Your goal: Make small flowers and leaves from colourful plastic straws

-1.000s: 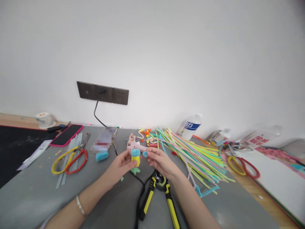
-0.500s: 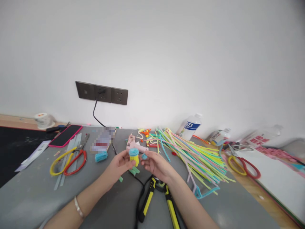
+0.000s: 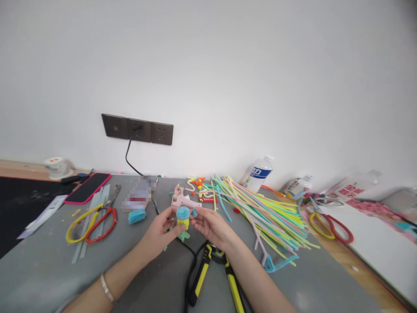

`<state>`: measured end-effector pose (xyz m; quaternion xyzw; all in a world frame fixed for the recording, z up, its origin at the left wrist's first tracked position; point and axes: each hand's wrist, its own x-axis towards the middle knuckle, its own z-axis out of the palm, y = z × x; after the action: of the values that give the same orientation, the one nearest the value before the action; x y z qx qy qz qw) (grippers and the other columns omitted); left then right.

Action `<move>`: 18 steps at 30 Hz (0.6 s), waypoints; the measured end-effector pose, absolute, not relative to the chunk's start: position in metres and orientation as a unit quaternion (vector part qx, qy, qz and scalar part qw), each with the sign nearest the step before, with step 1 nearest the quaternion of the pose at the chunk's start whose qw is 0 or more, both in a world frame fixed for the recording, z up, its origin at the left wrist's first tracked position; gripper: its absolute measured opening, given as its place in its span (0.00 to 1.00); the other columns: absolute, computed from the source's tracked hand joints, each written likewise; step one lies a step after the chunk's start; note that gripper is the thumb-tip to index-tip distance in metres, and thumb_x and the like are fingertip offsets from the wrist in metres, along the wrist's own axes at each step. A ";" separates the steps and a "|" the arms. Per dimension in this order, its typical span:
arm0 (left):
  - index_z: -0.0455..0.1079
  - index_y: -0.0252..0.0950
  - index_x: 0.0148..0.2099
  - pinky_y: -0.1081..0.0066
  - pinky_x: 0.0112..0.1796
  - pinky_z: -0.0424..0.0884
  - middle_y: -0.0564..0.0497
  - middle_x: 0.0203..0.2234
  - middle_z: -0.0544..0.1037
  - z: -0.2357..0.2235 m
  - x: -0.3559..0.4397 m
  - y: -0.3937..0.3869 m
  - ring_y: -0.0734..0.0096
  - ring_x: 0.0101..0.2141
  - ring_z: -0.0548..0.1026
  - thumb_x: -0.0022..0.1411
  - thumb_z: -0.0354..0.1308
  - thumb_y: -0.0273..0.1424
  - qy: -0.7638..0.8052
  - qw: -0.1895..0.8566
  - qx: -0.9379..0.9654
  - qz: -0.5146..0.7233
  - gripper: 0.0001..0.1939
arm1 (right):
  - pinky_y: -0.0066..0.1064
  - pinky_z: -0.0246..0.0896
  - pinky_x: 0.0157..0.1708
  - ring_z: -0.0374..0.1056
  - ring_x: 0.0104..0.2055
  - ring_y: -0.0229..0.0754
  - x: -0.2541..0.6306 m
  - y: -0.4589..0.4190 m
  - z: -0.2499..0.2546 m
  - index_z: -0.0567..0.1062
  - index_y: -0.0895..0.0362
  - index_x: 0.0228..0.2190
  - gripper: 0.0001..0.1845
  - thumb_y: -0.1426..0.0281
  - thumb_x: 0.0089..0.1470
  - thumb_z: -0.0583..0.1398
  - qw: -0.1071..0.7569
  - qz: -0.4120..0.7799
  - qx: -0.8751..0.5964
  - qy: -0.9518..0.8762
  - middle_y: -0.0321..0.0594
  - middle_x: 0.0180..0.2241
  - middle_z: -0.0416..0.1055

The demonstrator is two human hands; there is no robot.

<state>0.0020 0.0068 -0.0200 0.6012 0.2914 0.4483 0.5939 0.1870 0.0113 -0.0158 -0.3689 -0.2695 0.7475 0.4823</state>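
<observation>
Blue-and-yellow piece (image 3: 183, 215): pinched in left hand (image 3: 162, 230), just left of right hand (image 3: 212, 228), which pinches a small blue bit (image 3: 194, 212). Versus 0.5 s ago: coiled top tipped toward wearer, bit closer; top seemingly more accessible.

My left fingers (image 3: 177, 231) hide one part of the yellow piece (image 3: 185, 222). The blue bit (image 3: 194, 212) in my right fingers (image 3: 206, 215) is too small, so I cannot tell its shape. The lower edge cuts one handle of the pliers (image 3: 235, 290). The flat object (image 3: 138, 194) is blurred into squares; the black mat (image 3: 22, 206) is cut at left.
</observation>
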 end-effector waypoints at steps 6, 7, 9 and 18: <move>0.71 0.36 0.44 0.66 0.44 0.71 0.46 0.39 0.76 -0.023 0.000 0.011 0.61 0.41 0.74 0.59 0.62 0.38 0.306 0.585 0.615 0.431 0.14 | 0.19 0.70 0.26 0.73 0.23 0.32 0.187 0.010 -0.014 0.80 0.65 0.28 0.17 0.65 0.37 0.74 0.477 0.749 -0.371 -0.273 0.41 0.24 0.78; 0.71 0.36 0.45 0.66 0.44 0.71 0.46 0.39 0.76 -0.023 -0.001 0.011 0.62 0.41 0.74 0.59 0.62 0.38 0.309 0.582 0.619 0.428 0.14 | 0.19 0.70 0.26 0.73 0.23 0.32 0.187 0.009 -0.014 0.80 0.65 0.27 0.17 0.65 0.38 0.74 0.475 0.750 -0.369 -0.275 0.41 0.24 0.78; 0.70 0.35 0.45 0.67 0.43 0.70 0.47 0.38 0.76 -0.022 -0.002 0.012 0.63 0.40 0.73 0.59 0.62 0.38 0.317 0.572 0.630 0.419 0.14 | 0.18 0.70 0.26 0.73 0.23 0.31 0.187 0.009 -0.015 0.80 0.65 0.28 0.17 0.65 0.38 0.74 0.471 0.753 -0.365 -0.277 0.40 0.24 0.78; 0.71 0.35 0.43 0.69 0.41 0.69 0.48 0.36 0.76 -0.018 -0.004 0.012 0.64 0.38 0.72 0.59 0.61 0.39 0.342 0.534 0.656 0.409 0.14 | 0.16 0.68 0.24 0.71 0.22 0.30 0.185 0.011 -0.025 0.79 0.64 0.26 0.17 0.63 0.38 0.74 0.477 0.745 -0.372 -0.280 0.38 0.22 0.77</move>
<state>-0.0043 0.0120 -0.0183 0.6561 0.3420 0.4089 0.5342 0.1853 0.0114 -0.0245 -0.3720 -0.2801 0.7452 0.4774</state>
